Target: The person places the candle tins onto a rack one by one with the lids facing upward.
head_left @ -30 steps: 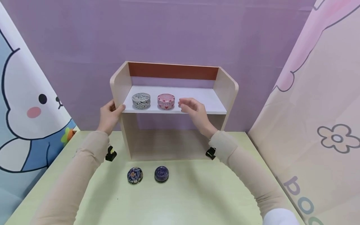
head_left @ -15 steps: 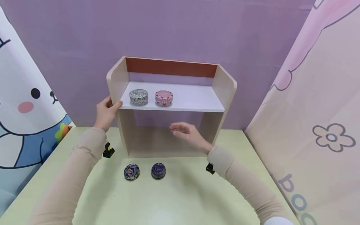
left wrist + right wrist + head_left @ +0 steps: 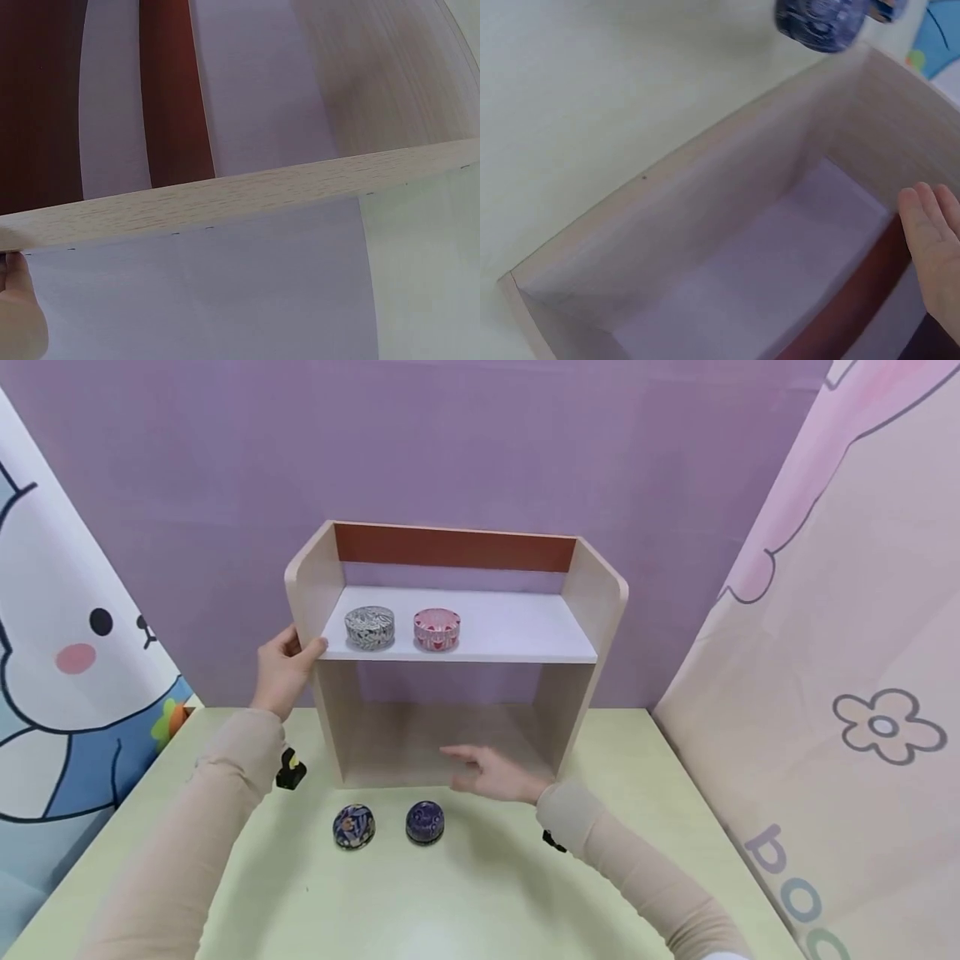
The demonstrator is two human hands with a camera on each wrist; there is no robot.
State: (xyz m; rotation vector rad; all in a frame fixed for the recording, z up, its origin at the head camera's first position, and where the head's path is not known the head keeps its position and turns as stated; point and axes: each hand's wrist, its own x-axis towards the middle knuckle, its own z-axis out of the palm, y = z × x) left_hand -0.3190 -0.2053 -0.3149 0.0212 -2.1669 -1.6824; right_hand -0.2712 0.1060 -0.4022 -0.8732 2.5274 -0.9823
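The side panel of a pale wooden shelf unit is gripped by the left hand, pinched between thumb and fingers at the height of the white upper board. The right hand is held before the lower compartment, its fingers extended and a moderate gap kept between index finger and thumb; part of the compartment's floor is covered by it in the head view. Below and to the left of it, a purple tin is seen on the tabletop, near the fingertips but apart from them. Beside that tin, well clear of it, a dark blue floral tin is placed; both are set just before the unit's lower front edge. On the left part of the upper board, a grey patterned tin and a pink tin are carried side by side. The unit is backed by a purple backdrop, and the tabletop is flanked by a rabbit-printed sheet and a flower-printed sheet.
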